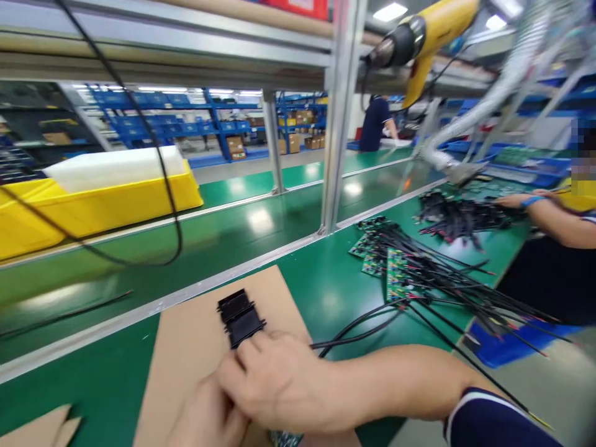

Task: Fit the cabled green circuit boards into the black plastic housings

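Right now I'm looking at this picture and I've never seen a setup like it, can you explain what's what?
This is one view from a camera worn on a worker's head, looking down at their own bare hands on a green workbench. The right hand touches a black plastic part lying on a brown cardboard sheet. The left hand sits beside it; what it holds is hidden. To the right lie black cables and green circuit boards. A yellow heat gun hangs overhead. A yellow bin sits behind. Another person's arm works nearby.
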Action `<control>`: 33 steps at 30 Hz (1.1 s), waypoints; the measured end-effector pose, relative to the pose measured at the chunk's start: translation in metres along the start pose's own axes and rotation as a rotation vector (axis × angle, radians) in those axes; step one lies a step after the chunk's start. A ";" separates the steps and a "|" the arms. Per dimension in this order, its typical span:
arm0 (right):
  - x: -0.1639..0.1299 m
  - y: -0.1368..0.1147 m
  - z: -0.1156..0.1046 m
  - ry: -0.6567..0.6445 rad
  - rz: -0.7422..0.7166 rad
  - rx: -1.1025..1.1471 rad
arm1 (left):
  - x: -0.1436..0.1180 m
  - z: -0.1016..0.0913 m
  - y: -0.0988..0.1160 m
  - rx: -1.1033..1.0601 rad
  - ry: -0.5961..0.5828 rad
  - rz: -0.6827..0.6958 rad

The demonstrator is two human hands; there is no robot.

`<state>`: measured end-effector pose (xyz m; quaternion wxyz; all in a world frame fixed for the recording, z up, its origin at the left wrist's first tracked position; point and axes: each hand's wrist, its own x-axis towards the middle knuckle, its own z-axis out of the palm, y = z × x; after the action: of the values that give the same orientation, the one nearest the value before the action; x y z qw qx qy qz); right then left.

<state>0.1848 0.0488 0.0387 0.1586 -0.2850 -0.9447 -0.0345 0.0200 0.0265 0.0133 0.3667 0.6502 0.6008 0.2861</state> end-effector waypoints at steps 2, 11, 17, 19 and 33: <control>0.002 0.002 -0.002 -0.082 -0.069 0.003 | 0.004 -0.003 0.003 -0.205 -0.174 -0.096; -0.003 0.037 0.010 -0.267 -0.146 0.215 | -0.002 -0.013 -0.016 -0.379 -0.245 -0.284; -0.005 0.036 0.023 -0.388 -0.130 0.298 | -0.025 -0.011 -0.025 0.223 -0.179 -0.108; -0.006 0.039 0.029 -0.412 -0.116 0.331 | -0.029 -0.011 -0.030 0.327 -0.184 -0.066; -0.008 0.029 0.052 -0.386 -0.170 0.136 | -0.027 -0.004 -0.047 0.453 -0.184 0.048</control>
<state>0.1926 0.0767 -0.0136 -0.0098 -0.1942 -0.9783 0.0715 -0.0130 0.0008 -0.0209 0.2577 0.7531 0.5983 0.0921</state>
